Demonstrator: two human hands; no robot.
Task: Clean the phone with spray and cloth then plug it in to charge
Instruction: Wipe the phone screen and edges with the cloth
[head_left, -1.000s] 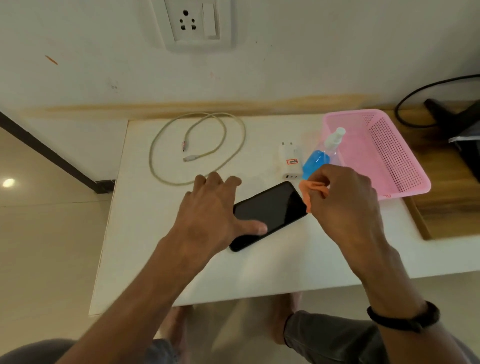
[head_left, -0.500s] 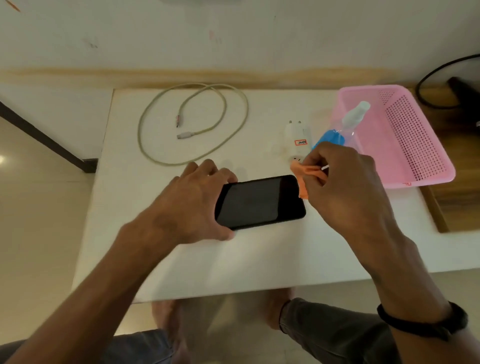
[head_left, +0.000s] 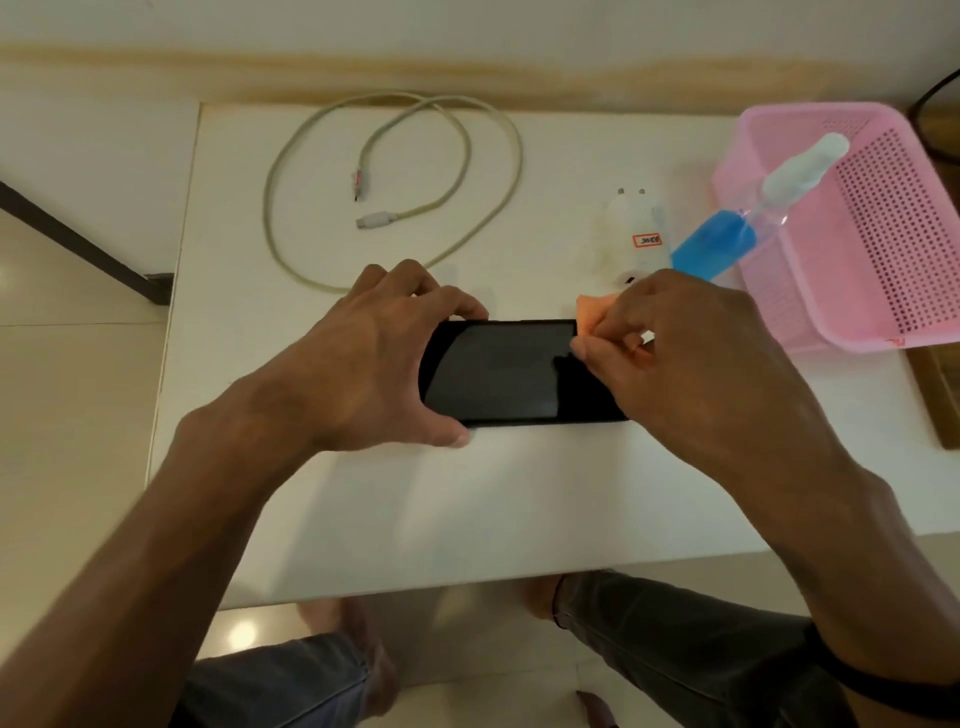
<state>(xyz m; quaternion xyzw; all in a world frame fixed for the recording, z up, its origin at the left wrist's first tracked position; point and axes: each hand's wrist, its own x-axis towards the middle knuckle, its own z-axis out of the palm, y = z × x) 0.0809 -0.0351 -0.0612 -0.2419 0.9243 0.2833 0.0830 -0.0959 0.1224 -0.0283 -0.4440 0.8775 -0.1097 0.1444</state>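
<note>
A black phone (head_left: 506, 371) lies screen up and crosswise on the white table (head_left: 467, 509). My left hand (head_left: 374, 358) grips its left end, fingers on the far edge and thumb on the near edge. My right hand (head_left: 685, 358) pinches a small orange cloth (head_left: 597, 312) and holds it on the phone's right end, hiding that end. A spray bottle (head_left: 748, 228) of blue liquid with a white nozzle leans against the pink basket. The white charger adapter (head_left: 636, 234) lies beside it, and the coiled pale cable (head_left: 395, 187) lies at the back left.
A pink perforated basket (head_left: 893, 228) stands at the table's right end, partly on a wooden board (head_left: 940, 395). A wall runs along the back. My knees show below the table's near edge. A black cord (head_left: 935, 93) curves at the top right.
The phone has been turned from a diagonal to lie straight across. My left hand moved from pressing on the screen to gripping its left end. My right hand brought the cloth onto the phone.
</note>
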